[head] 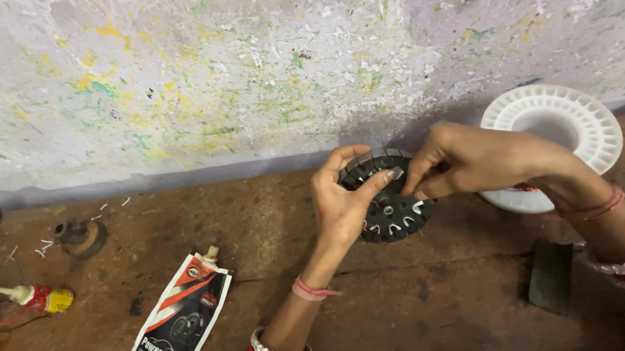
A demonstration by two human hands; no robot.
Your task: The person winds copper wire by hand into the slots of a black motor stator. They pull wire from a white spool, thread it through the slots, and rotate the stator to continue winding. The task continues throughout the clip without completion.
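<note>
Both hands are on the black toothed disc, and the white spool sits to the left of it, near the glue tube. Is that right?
Not quite. The white spool sits to the right of the black toothed disc, behind the right hand, far from the glue tube. Both hands, left hand included, are on the disc. The head view shows this.

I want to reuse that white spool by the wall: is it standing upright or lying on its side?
On its side: the white spool shows its round flange face toward the camera, partly hidden behind the right hand.

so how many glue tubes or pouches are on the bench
2: a small tube with a white nozzle at the left edge, and a flat white, black and red pouch lying left of the left hand. More could lie outside the frame.
</note>
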